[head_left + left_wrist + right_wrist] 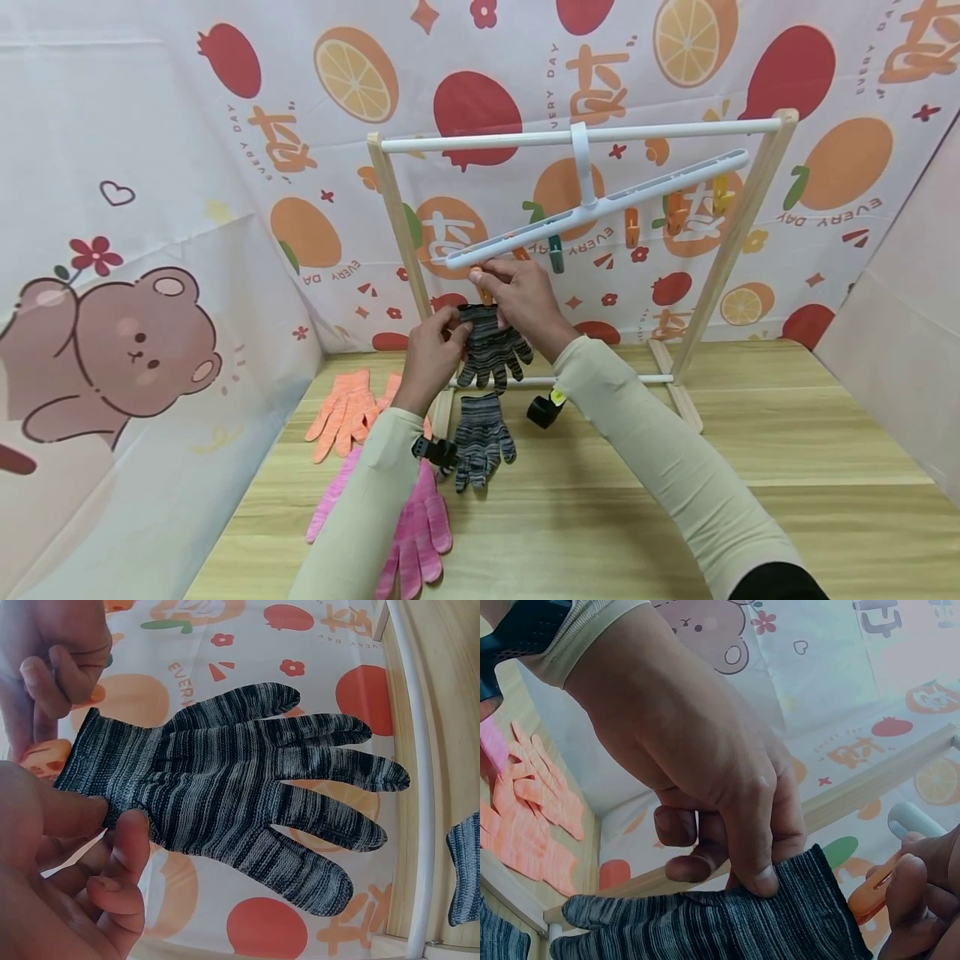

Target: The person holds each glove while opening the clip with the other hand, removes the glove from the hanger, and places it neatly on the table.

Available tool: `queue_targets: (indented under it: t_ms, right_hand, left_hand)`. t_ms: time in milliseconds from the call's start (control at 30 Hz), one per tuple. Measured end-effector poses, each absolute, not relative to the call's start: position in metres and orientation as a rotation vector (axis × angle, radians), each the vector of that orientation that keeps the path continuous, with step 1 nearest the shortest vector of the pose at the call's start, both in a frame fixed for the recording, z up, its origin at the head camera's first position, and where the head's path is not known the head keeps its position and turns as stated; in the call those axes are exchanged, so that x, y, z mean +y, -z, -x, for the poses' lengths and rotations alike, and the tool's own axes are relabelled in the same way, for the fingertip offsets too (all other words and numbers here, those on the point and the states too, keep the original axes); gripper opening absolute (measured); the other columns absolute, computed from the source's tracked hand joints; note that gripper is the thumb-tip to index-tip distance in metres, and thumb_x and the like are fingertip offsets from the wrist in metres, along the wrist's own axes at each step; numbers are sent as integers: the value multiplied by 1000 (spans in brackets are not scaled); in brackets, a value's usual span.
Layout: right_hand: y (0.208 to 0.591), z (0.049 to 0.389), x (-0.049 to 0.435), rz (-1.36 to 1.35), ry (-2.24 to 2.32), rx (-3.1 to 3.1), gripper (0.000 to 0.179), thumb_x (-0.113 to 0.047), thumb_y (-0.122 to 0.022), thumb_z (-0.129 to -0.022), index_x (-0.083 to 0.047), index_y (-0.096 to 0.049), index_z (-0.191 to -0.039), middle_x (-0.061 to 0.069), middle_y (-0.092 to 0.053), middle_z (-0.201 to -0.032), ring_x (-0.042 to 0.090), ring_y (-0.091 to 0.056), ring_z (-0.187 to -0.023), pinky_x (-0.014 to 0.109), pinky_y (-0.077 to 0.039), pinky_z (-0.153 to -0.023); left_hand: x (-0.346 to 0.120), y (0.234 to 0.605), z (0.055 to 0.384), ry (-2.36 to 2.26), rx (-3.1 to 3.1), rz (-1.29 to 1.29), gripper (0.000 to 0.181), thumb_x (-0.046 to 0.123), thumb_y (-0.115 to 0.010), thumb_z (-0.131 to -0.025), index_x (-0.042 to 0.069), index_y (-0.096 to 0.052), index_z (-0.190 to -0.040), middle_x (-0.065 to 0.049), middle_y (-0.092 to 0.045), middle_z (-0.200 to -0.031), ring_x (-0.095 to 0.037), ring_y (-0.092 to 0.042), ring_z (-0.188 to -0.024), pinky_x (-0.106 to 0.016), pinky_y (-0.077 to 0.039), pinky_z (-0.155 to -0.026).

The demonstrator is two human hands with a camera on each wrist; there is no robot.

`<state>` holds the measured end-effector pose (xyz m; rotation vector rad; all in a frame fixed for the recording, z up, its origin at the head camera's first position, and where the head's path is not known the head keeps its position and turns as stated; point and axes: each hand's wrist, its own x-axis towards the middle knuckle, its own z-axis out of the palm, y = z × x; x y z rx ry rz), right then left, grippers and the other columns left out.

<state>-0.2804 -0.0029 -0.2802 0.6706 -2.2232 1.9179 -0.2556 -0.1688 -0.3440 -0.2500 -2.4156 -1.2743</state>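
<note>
A black-and-grey striped knit glove [491, 350] hangs fingers-down below the low left end of a tilted white clip hanger [652, 190]. My left hand [435, 354] pinches the side of its cuff between thumb and fingers. On the other side, my right hand [528, 300] pinches an orange clothespin [871, 891], whose tip meets the cuff's edge. Whether the clothespin has closed on the fabric, I cannot tell. A second striped glove [483, 442] lies on the table below, partly behind the left wrist camera.
The hanger hooks over the white bar of a wooden rack [390, 192]. A green clothespin [555, 254] and several orange and yellow ones hang from it. Orange gloves [345, 412] and pink gloves [420, 533] lie at the table's left. Printed cloth walls stand behind and left.
</note>
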Motion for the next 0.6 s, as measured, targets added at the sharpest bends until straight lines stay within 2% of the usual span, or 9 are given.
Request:
queue_targets:
  t_ms: [133, 233, 400, 500, 600]
  right_hand:
    - [281, 280, -3, -653, -1890, -2235, 28, -24, -66, -101, -15, -73, -126, 5, -68, -102, 19, -44, -43, 34, -44, -45]
    - [281, 280, -2, -645, -1867, -2249, 29, -25, -66, -101, -14, -73, -127, 3, -68, -106, 26, -47, -46, 32, -45, -45]
    - [281, 280, -2, -642, -1814, -2277, 30, -26, -65, -101, -12, -73, -126, 4, -68, -101, 35, -56, -63, 29, -48, -55]
    - [280, 281, -2, -639, -1771, -2294, 30, -27, -66, -101, -10, -74, -124, 5, -69, -98, 30, -59, -74, 32, -48, -63]
    - [279, 282, -1, -635, -1749, -2302, 31, -28, -66, -101, -9, -74, -124, 3, -72, -106, 20, -61, -89, 34, -49, -74]
  left_hand:
    - [-172, 347, 254, 1298, -2420, 222, 13, 20, -62, -103, 11, -59, -94, -8, -63, -72, -29, -64, -64, -38, -49, -56]
    - [-175, 350, 253, 1306, -2419, 206, 12, 19, -62, -103, 11, -59, -94, -8, -62, -73, -32, -65, -66, -38, -49, -56]
    - [-178, 352, 252, 1303, -2422, 197, 12, 18, -62, -103, 11, -59, -94, -8, -62, -74, -31, -66, -66, -37, -48, -54]
    - [-180, 353, 251, 1296, -2422, 199, 11, 17, -62, -103, 11, -60, -94, -8, -62, -75, -29, -66, -66, -37, -47, -53]
    - [-181, 353, 251, 1290, -2420, 205, 11, 17, -61, -103, 11, -60, -95, -8, -62, -75, -27, -66, -65, -37, -48, -53]
